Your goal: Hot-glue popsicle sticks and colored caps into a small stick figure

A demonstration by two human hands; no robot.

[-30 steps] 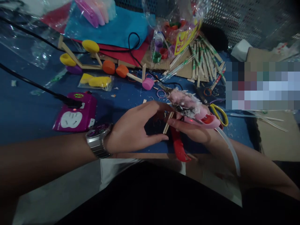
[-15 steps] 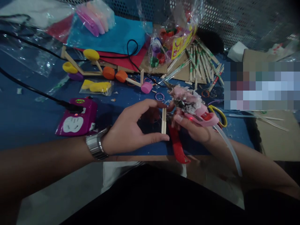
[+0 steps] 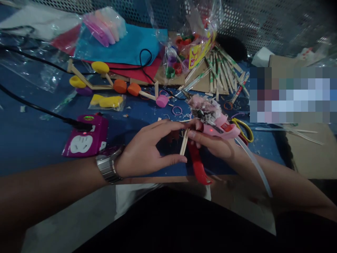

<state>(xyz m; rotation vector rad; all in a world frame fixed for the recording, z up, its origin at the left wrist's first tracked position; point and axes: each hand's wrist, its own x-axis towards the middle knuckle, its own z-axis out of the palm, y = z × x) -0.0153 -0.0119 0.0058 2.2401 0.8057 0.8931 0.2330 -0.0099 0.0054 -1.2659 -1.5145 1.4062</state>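
My left hand (image 3: 147, 146), with a metal watch on its wrist, holds two short wooden sticks (image 3: 184, 143) side by side between thumb and fingers. My right hand (image 3: 210, 140) is closed round a pink hot glue gun (image 3: 223, 126), whose handle is hidden. Its nozzle points away to the upper left, and a red light glows on the body. A clear glue stick (image 3: 254, 165) juts from the back, over my forearm. The right thumb and fingertips meet the upper end of the wooden sticks. Below them, a red strip-like handle (image 3: 198, 167) reaches past the table edge.
A purple power adapter (image 3: 85, 137) with a black cable stands left. Behind lie joined sticks with coloured bottle caps (image 3: 120, 86), a yellow packet (image 3: 106, 102), a bag of caps (image 3: 179, 58) and a pile of wrapped sticks (image 3: 223, 70). Yellow-handled scissors (image 3: 244, 130) lie right.
The wooden sticks have tilted, their top leaning right. My right hand has moved in so its thumb reaches their upper end, and the glue gun has shifted slightly with it.
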